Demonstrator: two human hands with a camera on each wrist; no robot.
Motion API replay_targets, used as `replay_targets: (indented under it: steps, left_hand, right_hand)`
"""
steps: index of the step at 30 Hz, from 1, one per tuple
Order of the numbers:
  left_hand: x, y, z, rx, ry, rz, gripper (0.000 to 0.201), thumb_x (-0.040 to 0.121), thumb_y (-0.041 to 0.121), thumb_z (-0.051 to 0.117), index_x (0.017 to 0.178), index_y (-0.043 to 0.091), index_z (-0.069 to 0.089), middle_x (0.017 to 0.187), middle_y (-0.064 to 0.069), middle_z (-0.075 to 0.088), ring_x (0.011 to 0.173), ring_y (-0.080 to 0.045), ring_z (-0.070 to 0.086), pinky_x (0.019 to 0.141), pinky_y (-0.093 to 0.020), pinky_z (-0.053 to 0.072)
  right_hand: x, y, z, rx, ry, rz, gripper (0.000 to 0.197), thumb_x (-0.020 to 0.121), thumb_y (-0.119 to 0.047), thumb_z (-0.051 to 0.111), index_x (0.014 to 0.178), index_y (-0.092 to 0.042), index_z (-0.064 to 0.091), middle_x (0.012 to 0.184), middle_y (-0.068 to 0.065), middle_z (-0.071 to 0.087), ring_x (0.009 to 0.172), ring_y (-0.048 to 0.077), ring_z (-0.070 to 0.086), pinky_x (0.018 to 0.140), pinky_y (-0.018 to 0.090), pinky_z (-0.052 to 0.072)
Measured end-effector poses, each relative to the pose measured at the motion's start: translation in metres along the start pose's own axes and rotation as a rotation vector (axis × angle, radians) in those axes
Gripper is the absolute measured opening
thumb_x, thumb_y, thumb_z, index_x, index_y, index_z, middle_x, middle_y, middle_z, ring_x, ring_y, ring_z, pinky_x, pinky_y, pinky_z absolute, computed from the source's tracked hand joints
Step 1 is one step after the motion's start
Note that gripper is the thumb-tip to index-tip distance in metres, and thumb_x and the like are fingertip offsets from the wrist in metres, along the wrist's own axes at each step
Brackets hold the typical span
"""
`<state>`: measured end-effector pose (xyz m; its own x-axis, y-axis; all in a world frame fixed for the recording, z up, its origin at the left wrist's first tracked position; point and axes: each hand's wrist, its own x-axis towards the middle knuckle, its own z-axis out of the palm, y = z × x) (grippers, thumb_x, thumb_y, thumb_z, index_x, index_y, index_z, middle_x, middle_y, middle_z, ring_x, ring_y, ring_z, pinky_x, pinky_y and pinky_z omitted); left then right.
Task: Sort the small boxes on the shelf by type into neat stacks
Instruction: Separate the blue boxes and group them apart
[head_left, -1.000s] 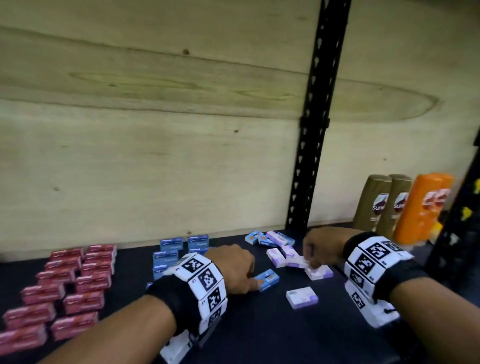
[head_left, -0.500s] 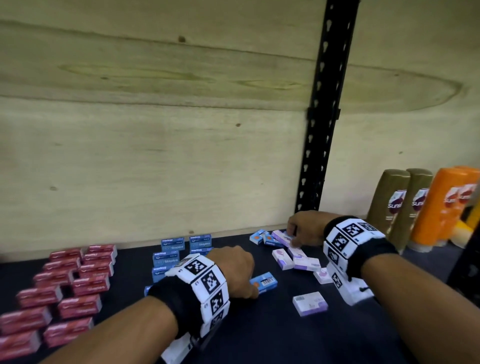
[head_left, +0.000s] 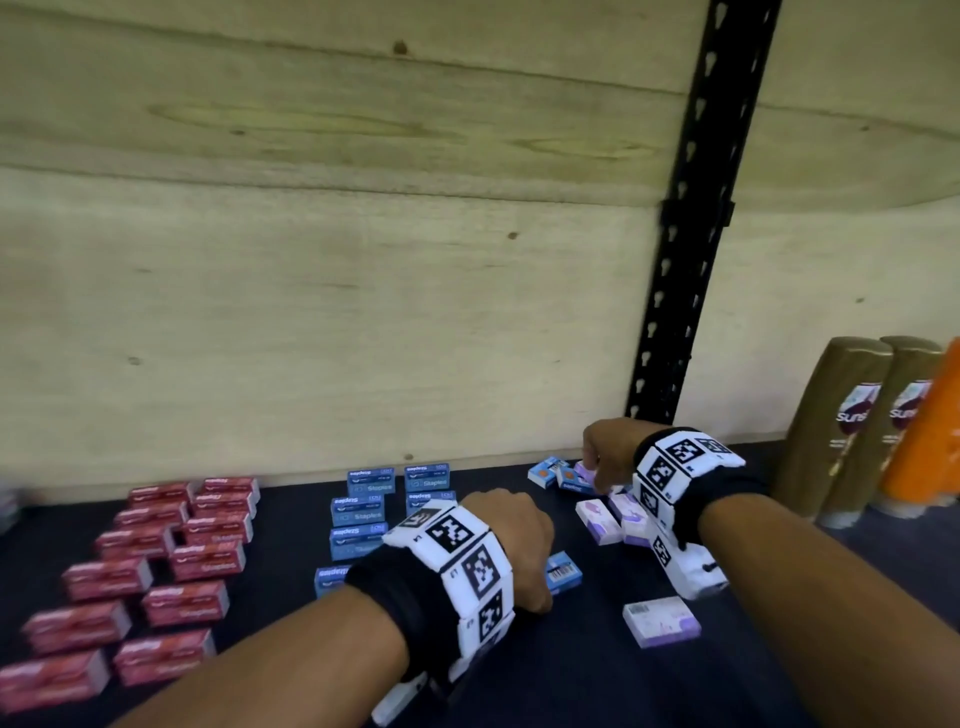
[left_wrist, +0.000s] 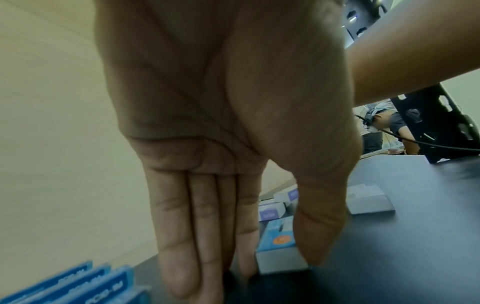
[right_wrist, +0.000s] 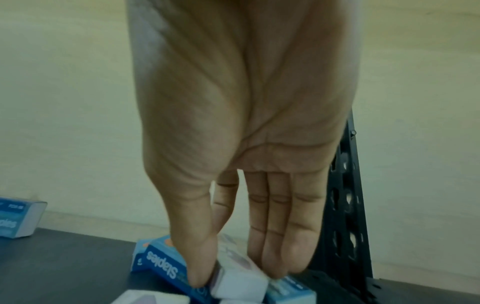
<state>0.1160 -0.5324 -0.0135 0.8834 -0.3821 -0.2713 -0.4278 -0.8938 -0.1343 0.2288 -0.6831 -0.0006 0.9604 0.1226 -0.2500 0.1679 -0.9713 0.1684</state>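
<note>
A: Where is the purple-and-white box (right_wrist: 239, 277) found?
B: Bottom centre of the right-wrist frame, atop blue boxes (right_wrist: 158, 260), pinched by the right hand (head_left: 605, 457).
A: And the left hand (head_left: 511, 545)?
B: Lower centre, a blue box (left_wrist: 278, 242) is gripped between thumb and straight fingers.

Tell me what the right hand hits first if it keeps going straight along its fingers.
The right hand points down at the purple-and-white box its fingertips already touch, lying over blue staple boxes; that box comes first.
</note>
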Motion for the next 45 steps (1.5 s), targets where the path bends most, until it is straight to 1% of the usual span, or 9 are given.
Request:
replay_targets:
  steps: [7,11,16,21,27,31,34,40,45]
  left_hand:
    - [0.006,-0.001,-0.003,0.003,-0.037,0.015,0.036,0.083,0.048,0.069,0.09,0.013,0.064,0.073,0.001,0.05,0.074,-0.019,0.055,0.047,-0.019,0.035]
    - [0.01,-0.004,-0.004,-0.035,-0.052,0.033,0.042,0.082,0.049,0.069,0.093,0.009,0.068,0.073,0.001,0.052,0.061,-0.015,0.051,0.046,-0.018,0.036]
    - [0.011,-0.006,-0.005,-0.069,-0.073,0.043,0.046,0.081,0.052,0.069,0.093,0.007,0.071,0.077,0.0,0.057,0.059,-0.013,0.05,0.048,-0.02,0.04]
    - [0.013,-0.009,-0.003,-0.083,-0.078,0.029,0.048,0.08,0.053,0.068,0.096,0.009,0.071,0.083,-0.001,0.06,0.073,-0.019,0.058,0.065,-0.028,0.051]
    - [0.015,-0.012,-0.004,-0.124,-0.083,0.024,0.049,0.078,0.054,0.07,0.094,0.008,0.072,0.08,0.002,0.058,0.059,-0.01,0.05,0.053,-0.021,0.043]
    - [0.014,-0.009,-0.011,-0.103,-0.118,0.026,0.042,0.08,0.052,0.071,0.088,0.011,0.069,0.082,0.001,0.056,0.057,-0.007,0.047,0.046,-0.021,0.037]
    - [0.012,-0.008,-0.008,-0.075,-0.033,0.059,0.039,0.085,0.045,0.07,0.104,0.011,0.067,0.088,0.0,0.053,0.071,-0.013,0.05,0.061,-0.025,0.04]
    - [0.012,-0.01,-0.005,-0.076,0.061,0.06,0.04,0.088,0.037,0.068,0.115,0.008,0.063,0.092,-0.001,0.051,0.083,-0.015,0.048,0.072,-0.027,0.038]
    - [0.017,-0.012,-0.01,-0.071,-0.053,0.042,0.047,0.086,0.044,0.069,0.12,0.012,0.063,0.102,0.001,0.06,0.092,-0.014,0.056,0.074,-0.026,0.042]
  right_hand:
    - [-0.015,0.009,-0.004,-0.026,-0.035,-0.038,0.052,0.084,-0.018,0.076,0.131,-0.007,0.057,0.129,0.008,0.06,0.101,0.02,0.057,0.071,0.023,0.046]
    - [-0.023,0.026,0.002,-0.076,-0.088,-0.054,0.055,0.079,-0.015,0.079,0.129,-0.01,0.06,0.127,0.007,0.062,0.107,0.024,0.062,0.083,0.029,0.05]
    - [-0.034,0.038,0.007,0.013,-0.136,-0.067,0.05,0.084,-0.007,0.076,0.13,-0.015,0.059,0.082,-0.014,0.049,0.09,0.014,0.051,0.061,0.018,0.043]
    - [-0.03,0.042,0.002,0.052,-0.173,-0.083,0.044,0.083,-0.002,0.074,0.124,-0.011,0.064,0.074,-0.017,0.052,0.07,0.006,0.054,0.056,0.011,0.043]
    - [-0.014,0.036,-0.005,0.118,0.01,-0.052,0.033,0.081,-0.01,0.074,0.112,-0.021,0.07,0.097,-0.006,0.063,0.095,0.015,0.059,0.085,0.025,0.051]
    - [-0.006,0.02,-0.005,0.095,0.056,-0.09,0.038,0.085,-0.019,0.074,0.122,-0.022,0.066,0.116,-0.002,0.063,0.107,0.019,0.06,0.087,0.027,0.049]
    - [0.001,0.007,-0.003,0.059,0.01,-0.109,0.043,0.086,-0.022,0.075,0.127,-0.018,0.064,0.123,0.002,0.064,0.111,0.022,0.061,0.081,0.026,0.046]
    - [0.012,-0.006,0.0,-0.012,-0.015,-0.095,0.045,0.08,-0.025,0.08,0.121,-0.015,0.067,0.117,0.005,0.068,0.106,0.024,0.064,0.081,0.029,0.049]
    - [0.012,-0.008,-0.002,-0.026,-0.01,-0.096,0.039,0.079,-0.023,0.08,0.115,-0.011,0.068,0.111,0.006,0.07,0.098,0.023,0.064,0.075,0.027,0.048]
